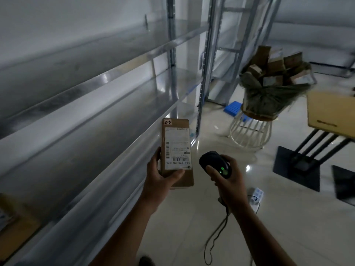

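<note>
My left hand grips a flat brown cardboard parcel by its near end, thumb across the white shipping label. A small tag reading "2-3" sits at the parcel's far corner. My right hand holds a black barcode scanner just right of the parcel, its head pointing forward and a green light glowing on its top. The scanner's black cable hangs down in a loop toward the floor.
Metal shelving runs along the left, with a brown box at its near end. A sack of brown parcels rests on a white wire stool. A wooden table stands right. A white power strip lies on the glossy floor.
</note>
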Motion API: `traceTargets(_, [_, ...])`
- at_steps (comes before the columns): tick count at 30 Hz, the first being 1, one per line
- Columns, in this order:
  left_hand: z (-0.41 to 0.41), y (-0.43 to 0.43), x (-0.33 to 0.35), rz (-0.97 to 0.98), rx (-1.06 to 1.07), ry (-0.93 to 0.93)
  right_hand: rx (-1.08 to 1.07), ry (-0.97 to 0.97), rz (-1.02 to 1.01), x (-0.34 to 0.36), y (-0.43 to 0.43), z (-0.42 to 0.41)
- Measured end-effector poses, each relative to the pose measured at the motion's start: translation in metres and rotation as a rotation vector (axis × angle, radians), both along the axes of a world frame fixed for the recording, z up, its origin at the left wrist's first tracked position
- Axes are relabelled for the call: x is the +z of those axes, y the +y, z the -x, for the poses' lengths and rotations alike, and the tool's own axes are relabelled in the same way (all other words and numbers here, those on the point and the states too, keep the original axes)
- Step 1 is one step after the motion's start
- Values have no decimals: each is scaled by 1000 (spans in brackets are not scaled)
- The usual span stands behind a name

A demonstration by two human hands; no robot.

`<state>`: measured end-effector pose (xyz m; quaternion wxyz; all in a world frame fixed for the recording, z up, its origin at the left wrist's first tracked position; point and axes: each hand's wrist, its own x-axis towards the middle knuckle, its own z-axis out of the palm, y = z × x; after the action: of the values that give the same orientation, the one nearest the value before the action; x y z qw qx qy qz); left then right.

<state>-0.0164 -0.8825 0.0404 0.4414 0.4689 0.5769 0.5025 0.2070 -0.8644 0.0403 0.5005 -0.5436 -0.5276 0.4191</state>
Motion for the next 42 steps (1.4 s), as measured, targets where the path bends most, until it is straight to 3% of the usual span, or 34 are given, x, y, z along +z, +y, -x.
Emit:
traceTargets(23, [-45,311,8,19,-466,-188,-581,10,28,25,199,-33])
traceTargets(42, [-195,563,14,95,-541,-142,-632,93,0,15,450,-178])
